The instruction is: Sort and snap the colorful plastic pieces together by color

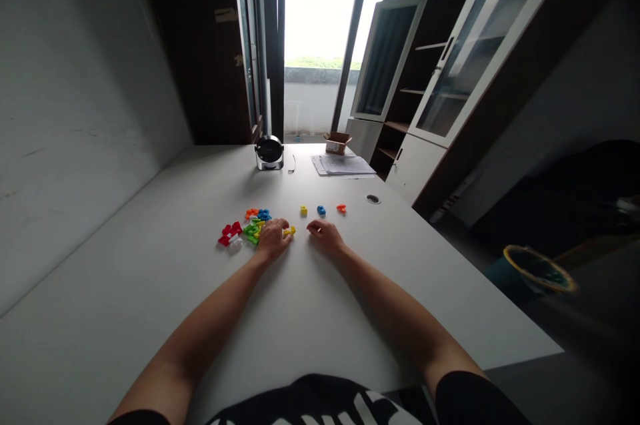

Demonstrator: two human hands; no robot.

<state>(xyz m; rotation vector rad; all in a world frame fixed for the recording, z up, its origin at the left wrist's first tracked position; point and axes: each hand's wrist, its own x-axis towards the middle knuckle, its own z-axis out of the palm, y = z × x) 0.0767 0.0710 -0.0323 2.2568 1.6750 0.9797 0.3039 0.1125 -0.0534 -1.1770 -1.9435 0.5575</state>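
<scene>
My left hand (pixel 274 238) rests at the right side of a pile of small coloured plastic pieces, its fingers closed on a yellow plastic piece (pixel 290 231) that shows at the fingertips. Green pieces (pixel 251 231), blue pieces (pixel 264 214), orange pieces (pixel 251 213), red pieces (pixel 230 233) and a white piece (pixel 235 243) make up the pile. To the right, my right hand (pixel 326 235) lies on the table with curled fingers; what they hold, if anything, is hidden. Beyond the hands, a yellow piece (pixel 303 210), a blue piece (pixel 321 210) and an orange piece (pixel 341 208) stand apart in a row.
The white table (pixel 200 191) carries a round black object in a shiny stand (pixel 269 153), papers (pixel 345 165) and a small open cardboard box (pixel 337 143) farther back. A cable hole (pixel 373 199) is near the right edge. A bin (pixel 540 269) stands on the floor.
</scene>
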